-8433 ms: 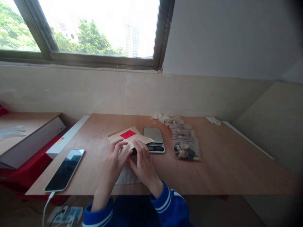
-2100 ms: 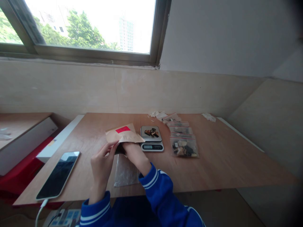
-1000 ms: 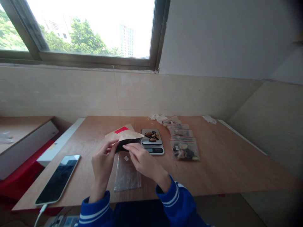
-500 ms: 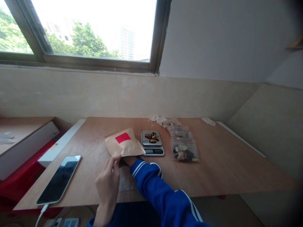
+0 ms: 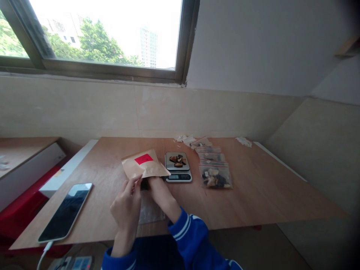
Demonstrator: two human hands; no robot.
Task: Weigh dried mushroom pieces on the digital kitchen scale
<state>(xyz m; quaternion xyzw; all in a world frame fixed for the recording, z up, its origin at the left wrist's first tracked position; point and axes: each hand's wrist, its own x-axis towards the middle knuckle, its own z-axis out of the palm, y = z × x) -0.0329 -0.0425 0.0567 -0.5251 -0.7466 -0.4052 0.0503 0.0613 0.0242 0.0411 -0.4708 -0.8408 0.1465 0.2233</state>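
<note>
— Since a second ago, right hand (image 5: 157,185) has gone back inside the kraft pouch (image 5: 144,165), fingers hidden.
— And left hand (image 5: 128,204)?
— Pinching the pouch mouth open beside the scale (image 5: 178,167), easing the reach.

the brown paper pouch (image 5: 144,168) with a red label (image 5: 143,159) on its upper face lies tilted on the wooden table, its open dark mouth turned toward the person. it sits just left of the small scale. the left hand (image 5: 126,206) pinches the pouch's near edge with its fingertips, while the right hand (image 5: 157,186) reaches into the mouth, fingers hidden inside.
</note>
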